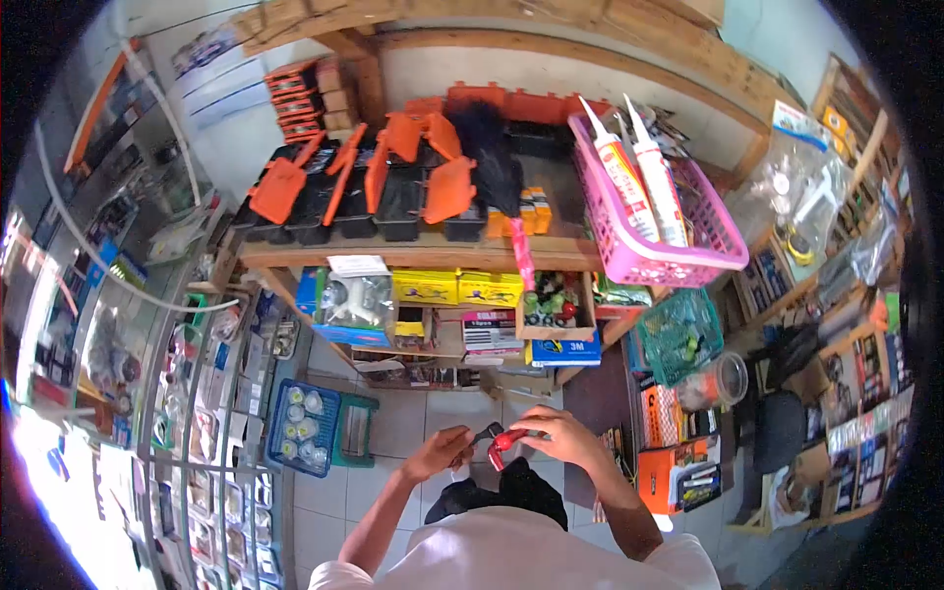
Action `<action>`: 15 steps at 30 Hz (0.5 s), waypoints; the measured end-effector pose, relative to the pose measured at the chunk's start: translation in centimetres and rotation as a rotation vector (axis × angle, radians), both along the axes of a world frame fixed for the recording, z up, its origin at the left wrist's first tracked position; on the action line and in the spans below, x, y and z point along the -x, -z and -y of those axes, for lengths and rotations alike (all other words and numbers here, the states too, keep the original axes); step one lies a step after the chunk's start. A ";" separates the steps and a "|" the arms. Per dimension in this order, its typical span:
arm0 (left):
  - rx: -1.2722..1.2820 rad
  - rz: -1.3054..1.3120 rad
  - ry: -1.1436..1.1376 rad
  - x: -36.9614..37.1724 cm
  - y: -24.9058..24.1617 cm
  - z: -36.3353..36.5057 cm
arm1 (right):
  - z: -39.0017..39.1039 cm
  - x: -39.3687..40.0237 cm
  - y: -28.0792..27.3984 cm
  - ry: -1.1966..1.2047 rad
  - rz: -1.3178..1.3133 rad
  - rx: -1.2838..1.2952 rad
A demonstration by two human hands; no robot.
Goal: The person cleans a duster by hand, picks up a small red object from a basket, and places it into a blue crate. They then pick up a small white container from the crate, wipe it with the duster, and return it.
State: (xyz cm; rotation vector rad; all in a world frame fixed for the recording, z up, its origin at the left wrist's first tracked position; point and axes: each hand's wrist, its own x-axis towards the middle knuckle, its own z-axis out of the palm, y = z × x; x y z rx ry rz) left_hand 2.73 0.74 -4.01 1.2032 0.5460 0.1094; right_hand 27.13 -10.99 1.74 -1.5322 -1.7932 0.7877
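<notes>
My left hand (440,453) is in front of my body, low in the view, its fingers closed on a short black piece (486,433) that points up and to the right. Close by on the right, my right hand (560,436) pinches a small glossy red piece (503,442) with a bent lower end. The two pieces meet or overlap between my hands; I cannot tell whether they are joined. Ahead of my hands, a small wooden drawer (557,331) sticks out from under the shelf, with green, dark and red small parts in it.
On the wooden shelf (423,254) stand black bins with orange lids (278,192), a black duster (492,147) and a pink basket (669,267) holding sealant tubes. A blue crate (278,430) sits on the floor at left. A green basket (678,334) stands at right.
</notes>
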 end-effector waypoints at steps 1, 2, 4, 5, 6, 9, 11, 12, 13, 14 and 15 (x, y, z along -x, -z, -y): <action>-0.061 -0.008 -0.009 0.9 -0.1 0.0 | -0.8 0.3 0.0 -0.050 0.018 0.006; -0.118 -0.019 -0.017 1.7 -0.2 0.0 | -1.3 0.8 -0.1 -0.098 0.035 0.015; -0.106 -0.001 -0.060 3.2 0.3 -0.1 | -2.7 1.6 -1.3 -0.161 0.030 0.070; -0.091 0.008 -0.083 3.9 0.5 0.1 | -3.5 1.9 -1.9 -0.206 0.014 0.128; -0.091 0.008 -0.094 4.4 0.5 0.3 | -4.4 1.8 -2.5 -0.125 -0.001 0.102; -0.062 0.034 -0.245 6.2 0.4 0.7 | -8.6 -4.3 0.1 0.196 0.028 -0.341; -0.007 0.087 -0.397 7.3 0.4 0.6 | -10.8 -7.1 -1.1 0.594 -0.395 -0.167; -0.015 0.092 -0.402 7.7 0.0 0.4 | -11.8 -6.8 -4.0 0.731 -0.481 -0.039; 0.015 0.090 -0.459 8.3 -0.5 0.4 | -13.0 -7.2 -4.8 0.694 -0.525 0.007; 0.044 0.088 -0.514 8.6 -0.9 0.2 | -14.1 -7.7 -5.5 0.657 -0.568 0.052; 0.052 0.111 -0.534 8.9 -1.0 0.0 | -15.1 -7.7 -6.2 0.654 -0.569 0.044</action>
